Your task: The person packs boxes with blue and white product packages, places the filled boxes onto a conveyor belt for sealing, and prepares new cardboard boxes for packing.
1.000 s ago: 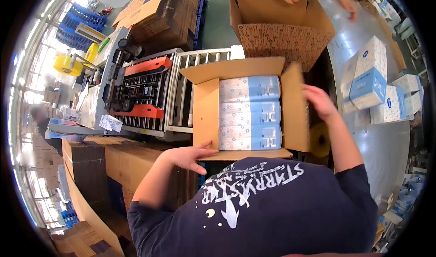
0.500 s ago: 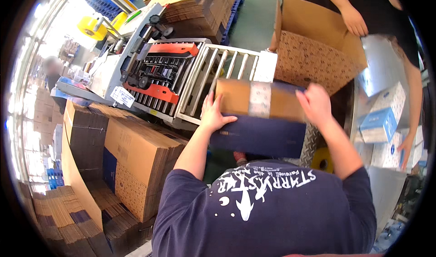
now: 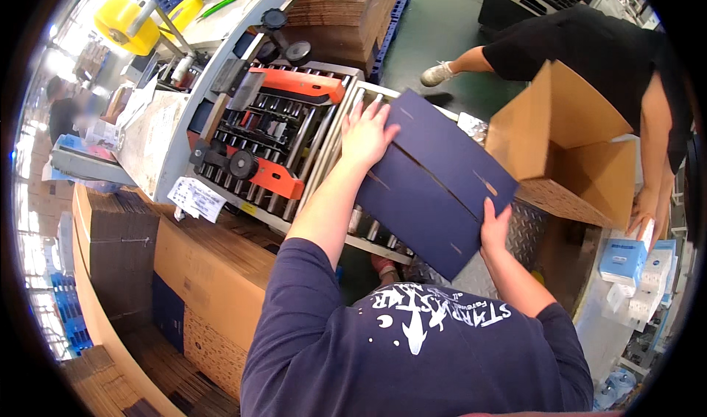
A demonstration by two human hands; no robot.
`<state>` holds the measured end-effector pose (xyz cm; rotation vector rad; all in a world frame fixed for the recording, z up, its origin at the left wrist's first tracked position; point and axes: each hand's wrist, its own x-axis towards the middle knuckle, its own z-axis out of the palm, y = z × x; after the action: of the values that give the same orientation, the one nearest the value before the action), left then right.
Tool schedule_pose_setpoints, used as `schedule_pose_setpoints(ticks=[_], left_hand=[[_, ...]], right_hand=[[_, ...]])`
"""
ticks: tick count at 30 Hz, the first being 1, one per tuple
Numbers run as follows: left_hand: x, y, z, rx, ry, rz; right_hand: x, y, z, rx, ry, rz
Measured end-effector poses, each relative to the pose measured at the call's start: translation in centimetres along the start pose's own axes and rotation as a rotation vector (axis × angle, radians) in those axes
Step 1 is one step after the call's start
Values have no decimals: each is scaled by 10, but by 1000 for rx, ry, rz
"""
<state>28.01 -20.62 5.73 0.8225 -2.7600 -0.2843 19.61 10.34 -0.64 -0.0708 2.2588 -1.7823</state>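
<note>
- Carton (image 3: 420,211), dark blue on top, lying slantwise, partly over the roller conveyor (image 3: 355,220); flaps (image 3: 456,159) folded down, with narrow gap between
- Left hand (image 3: 366,139) on one end, fingers spread; right hand (image 3: 497,229) at the opposite end, thumb upward; apart from each other, probably placed so for keeping flaps down and carton steady; grip below the right edge not possible to tell
- Compared with half a second ago: flaps now both down, brown inside no more visible; turned slantwise, before nearly square
- Farther right, open brown carton (image 3: 519,133), now more tilted; beyond it, co-worker's hand (image 3: 646,205) at small blue-and-white box (image 3: 624,261)
</note>
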Motion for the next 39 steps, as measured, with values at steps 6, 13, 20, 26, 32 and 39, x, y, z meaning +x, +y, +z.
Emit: schedule_pose_setpoints(ticks=[6,13,20,26,32,39], left_hand=[[-26,-67,-33,154,-96,61],[-6,-161,-51,129,-55,-62],[-6,-224,-56,181,9,-236],[-70,-177,-40,290,4,-252],[-52,-214,-56,225,-23,-408],[-223,-146,-98,-21,153,-401]], right_hand=[[38,-43,203,-90,-137,-179],[43,-80,309,-209,-266,-173],[30,-109,389,-282,-397,-174],[-4,-92,363,-119,-899,149],[-27,99,208,-1067,-1649,-533],[-4,107,12,-1210,-1253,-115]])
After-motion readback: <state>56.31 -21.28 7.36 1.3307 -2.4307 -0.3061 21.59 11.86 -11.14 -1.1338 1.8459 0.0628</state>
